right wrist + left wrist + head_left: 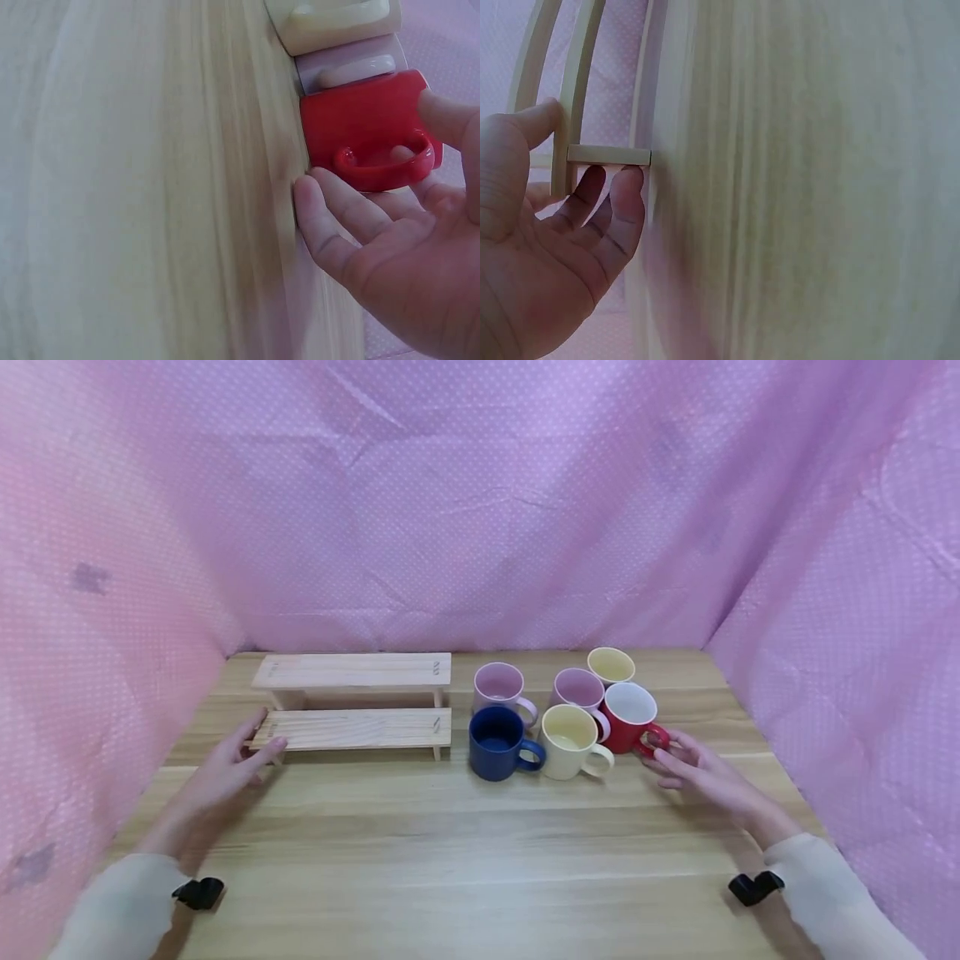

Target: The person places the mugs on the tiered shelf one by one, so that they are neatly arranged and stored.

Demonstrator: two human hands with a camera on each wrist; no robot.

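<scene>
At the left end of the low two-step wooden rack (360, 729), my left hand (225, 768) grips the front board; in the left wrist view the thumb of that hand (547, 232) lies on the board (574, 97) and the fingers curl beneath, by its leg (607, 154). My right hand (708, 777) holds the handle of the red mug (621, 732), which is white inside and upright. The right wrist view has that hand (405, 240) around the red handle, a fingertip showing through its loop and the thumb by the rim of the mug (360, 116).
Left of the red mug stand a cream mug (558, 760), a dark blue mug (491, 760) and two lilac mugs, one (487, 697) behind the blue one, the other (577, 689) behind the cream one. A yellow mug (611, 667) is at the back. Pink dotted cloth (480, 527) surrounds the table (450, 860).
</scene>
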